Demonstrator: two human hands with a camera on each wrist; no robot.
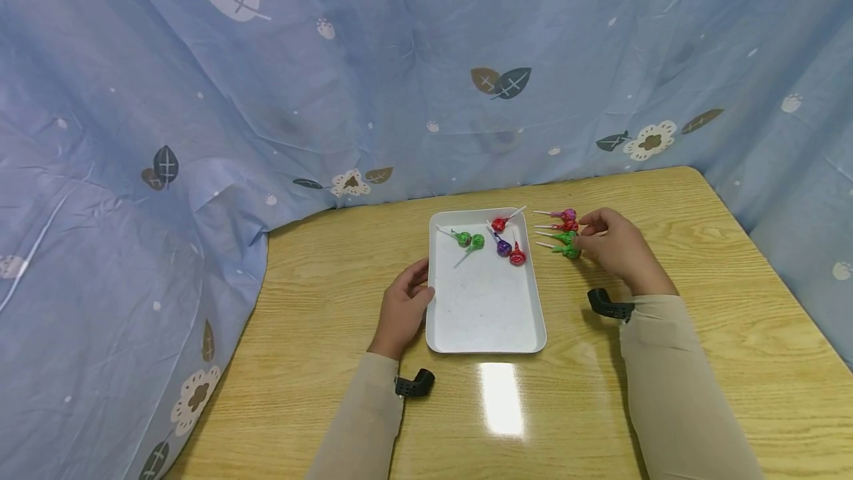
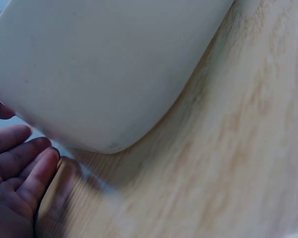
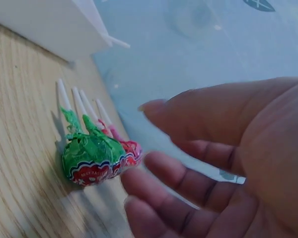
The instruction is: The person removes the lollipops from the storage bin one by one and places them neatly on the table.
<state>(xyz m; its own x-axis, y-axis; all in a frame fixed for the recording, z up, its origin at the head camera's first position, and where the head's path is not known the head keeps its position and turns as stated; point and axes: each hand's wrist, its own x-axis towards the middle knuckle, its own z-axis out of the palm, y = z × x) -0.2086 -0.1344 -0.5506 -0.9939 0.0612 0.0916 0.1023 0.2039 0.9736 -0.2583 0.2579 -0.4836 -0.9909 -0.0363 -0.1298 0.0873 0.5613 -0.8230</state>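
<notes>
A white tray (image 1: 486, 310) lies on the table, with two green lollipops (image 1: 463, 239), a purple lollipop (image 1: 503, 248) and two red lollipops (image 1: 517, 257) in its far half. My left hand (image 1: 404, 304) rests at the tray's left edge, fingers loosely bent and not wrapped round it. Right of the tray is a row of lollipops: pink (image 1: 569, 214), red (image 1: 569, 226) and two green (image 3: 92, 161), sticks pointing left. Beside their wrapped heads is my right hand (image 1: 616, 247); the right wrist view shows its thumb and fingers apart, nothing between them.
The wooden table (image 1: 333, 302) reaches a blue patterned curtain (image 1: 400, 95) at the back and sides. Black wrist mounts (image 1: 415, 384) sit on both sleeves. One red lollipop's stick (image 1: 517, 211) juts over the tray's far rim.
</notes>
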